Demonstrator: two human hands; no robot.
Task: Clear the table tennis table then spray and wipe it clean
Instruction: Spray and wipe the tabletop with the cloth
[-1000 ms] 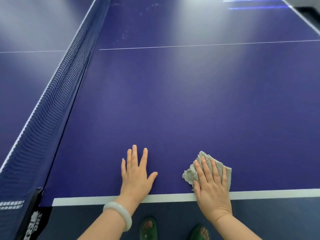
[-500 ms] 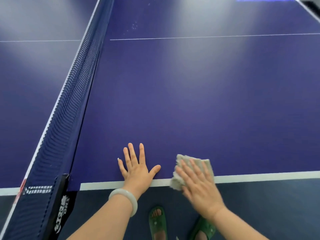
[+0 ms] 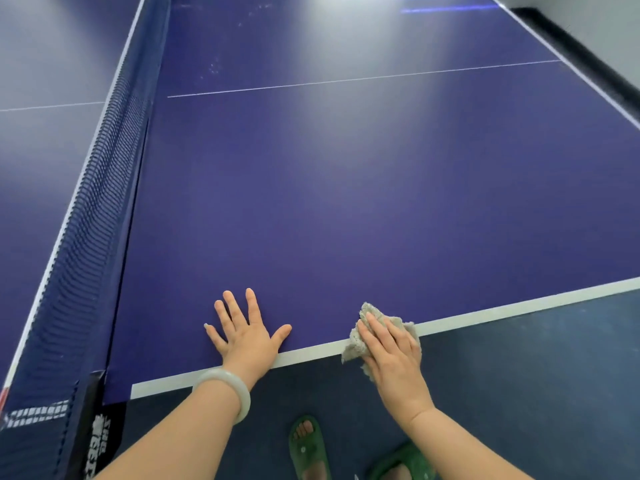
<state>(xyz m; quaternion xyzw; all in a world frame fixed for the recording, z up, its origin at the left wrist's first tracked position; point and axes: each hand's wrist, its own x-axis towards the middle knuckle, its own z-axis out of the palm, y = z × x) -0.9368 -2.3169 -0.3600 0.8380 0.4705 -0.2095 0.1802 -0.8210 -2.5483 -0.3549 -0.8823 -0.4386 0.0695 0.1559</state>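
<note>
My cloth [image 3: 377,336], a crumpled grey rag, lies on the near edge of the table [image 3: 346,209], draped across the white border line [image 3: 311,353] with one corner hanging over the lip. My right hand [image 3: 393,355] presses it down, fingers fairly straight and close together on top rather than curled round it. A second ago the rag sat wholly on the blue surface just inside the line; it has since been drawn back toward me and slightly leftward, finishing a stroke at the edge. I judge that this near strip is being wiped and that the stroke has carried any residue off the border. My left hand [image 3: 244,332] lies flat on the table, fingers spread, holding nothing, bracing my weight as before; a pale bangle [image 3: 227,393] circles its wrist. The net [image 3: 86,220] runs along the left, its clamp [image 3: 95,434] at the near corner. Faint speckles [image 3: 214,69] show on the far half near the net, so I judge that wiping remains there. No loose items are visible on the surface, and no spray bottle is in view. Green sandals [image 3: 306,448] show on the floor [image 3: 536,375] below.
</note>
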